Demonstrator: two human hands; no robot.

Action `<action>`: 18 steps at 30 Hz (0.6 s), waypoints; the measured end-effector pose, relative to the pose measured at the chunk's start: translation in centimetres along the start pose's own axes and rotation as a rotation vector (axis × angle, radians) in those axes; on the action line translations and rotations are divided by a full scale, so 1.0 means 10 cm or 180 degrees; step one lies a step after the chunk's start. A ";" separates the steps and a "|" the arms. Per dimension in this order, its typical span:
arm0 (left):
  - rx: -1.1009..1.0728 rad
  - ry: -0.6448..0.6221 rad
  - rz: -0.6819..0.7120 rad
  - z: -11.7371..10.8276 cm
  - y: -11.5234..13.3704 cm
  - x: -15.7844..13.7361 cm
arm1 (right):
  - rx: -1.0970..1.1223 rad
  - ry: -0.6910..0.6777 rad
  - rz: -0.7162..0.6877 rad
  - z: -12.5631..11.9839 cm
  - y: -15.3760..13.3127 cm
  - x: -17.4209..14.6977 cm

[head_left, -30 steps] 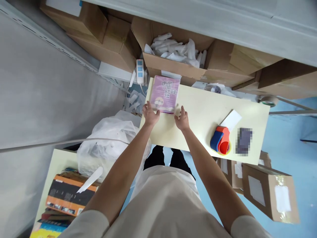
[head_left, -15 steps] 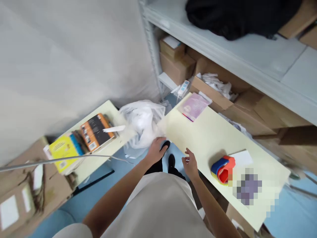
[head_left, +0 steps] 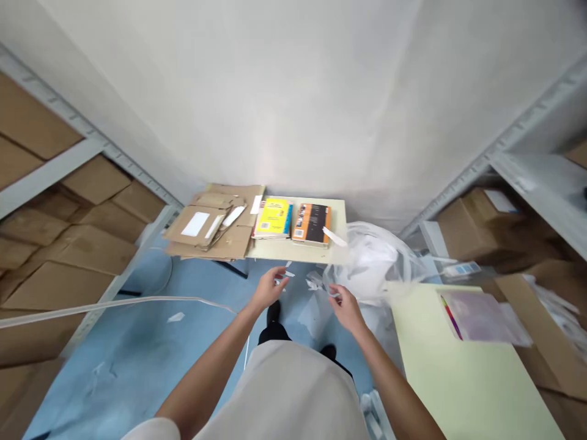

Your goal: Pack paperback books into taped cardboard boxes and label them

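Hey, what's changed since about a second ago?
The view has turned left. The left hand and right hand, earlier at the purple book, have moved away from it and now hang before the side table, neither visibly holding anything. The purple book stays on the worktable; the orange-and-black book stays on the side table.

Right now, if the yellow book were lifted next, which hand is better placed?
Probably the left hand: in this view it sits directly below the yellow book, while the right hand is nearer the white bag.
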State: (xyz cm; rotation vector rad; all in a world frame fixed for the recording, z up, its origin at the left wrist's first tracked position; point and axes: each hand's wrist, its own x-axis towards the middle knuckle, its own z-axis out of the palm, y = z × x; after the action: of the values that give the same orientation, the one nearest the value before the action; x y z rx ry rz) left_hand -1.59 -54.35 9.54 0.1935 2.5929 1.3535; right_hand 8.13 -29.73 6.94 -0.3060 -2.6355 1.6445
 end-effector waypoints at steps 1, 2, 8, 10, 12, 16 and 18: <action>-0.0059 0.0182 -0.0121 -0.15 -0.11 0.05 | -0.0053 -0.0195 -0.0135 0.19 -0.14 0.16; -0.0130 0.0367 -0.0265 -0.30 -0.23 0.11 | -0.0120 -0.0384 -0.0268 0.39 -0.27 0.31; -0.1248 0.1326 -0.1408 -1.26 -1.16 0.49 | -0.0500 -0.1319 -0.0552 1.73 -0.83 1.05; -0.1420 0.1487 -0.1698 -1.55 -1.47 0.61 | -0.0491 -0.1440 -0.0347 2.15 -0.92 1.24; -0.1484 0.1630 -0.1959 -1.81 -1.74 0.72 | -0.0432 -0.1449 -0.0073 2.52 -0.96 1.42; -0.1522 0.1975 -0.2184 -2.20 -2.17 1.00 | -0.0334 -0.1321 0.0239 3.11 -0.98 1.76; -0.1551 0.2114 -0.2129 -2.32 -2.34 1.18 | -0.0174 -0.1129 0.0254 3.31 -0.97 1.92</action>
State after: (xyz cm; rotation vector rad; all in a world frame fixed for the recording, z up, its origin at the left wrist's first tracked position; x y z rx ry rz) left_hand -19.13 -83.63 1.74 -1.2581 2.2566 1.8782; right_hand -16.21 -59.88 -0.84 -0.1311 -2.9602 1.8020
